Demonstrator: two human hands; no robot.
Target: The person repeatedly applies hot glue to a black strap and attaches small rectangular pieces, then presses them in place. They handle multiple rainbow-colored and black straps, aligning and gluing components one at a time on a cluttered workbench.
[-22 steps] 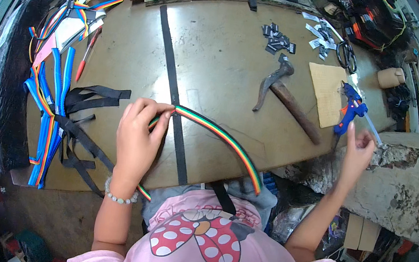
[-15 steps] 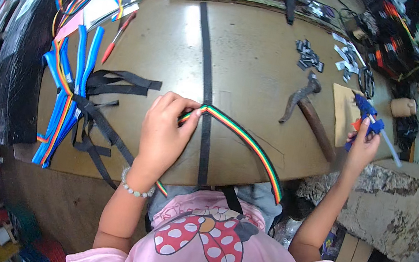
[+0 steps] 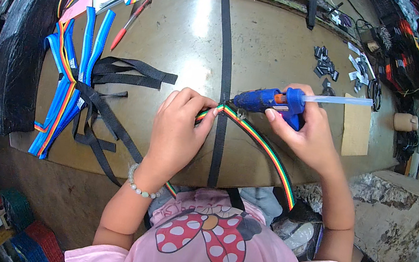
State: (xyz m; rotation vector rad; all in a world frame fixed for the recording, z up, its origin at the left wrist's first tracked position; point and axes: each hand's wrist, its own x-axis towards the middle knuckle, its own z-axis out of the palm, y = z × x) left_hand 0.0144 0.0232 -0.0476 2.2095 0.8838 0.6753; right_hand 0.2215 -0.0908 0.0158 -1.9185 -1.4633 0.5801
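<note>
Left hand: the bare left hand [image 3: 178,129], a beaded bracelet [image 3: 141,188] at its wrist, has its fingers pinched on the green, yellow and red striped ribbon with black edges [image 3: 275,166].
Ribbon: bent at the pinch, it lies across a long, flat black webbing strap [image 3: 225,52] — one end curves right, past the near edge of the brown, glossy surface [image 3: 186,35].
Right hand: the bare right hand [image 3: 310,135] has its fingers wrapped around a blue plastic glue gun [image 3: 257,100], a translucent glue stick [image 3: 338,100] jutting from its back.
Nozzle: just beside the ribbon's bend — whether it touches, I cannot tell.
Left side: a bundle of blue striped straps [image 3: 87,47] and loose black straps [image 3: 137,70].
Right side: a tan paper sheet [image 3: 355,134].
</note>
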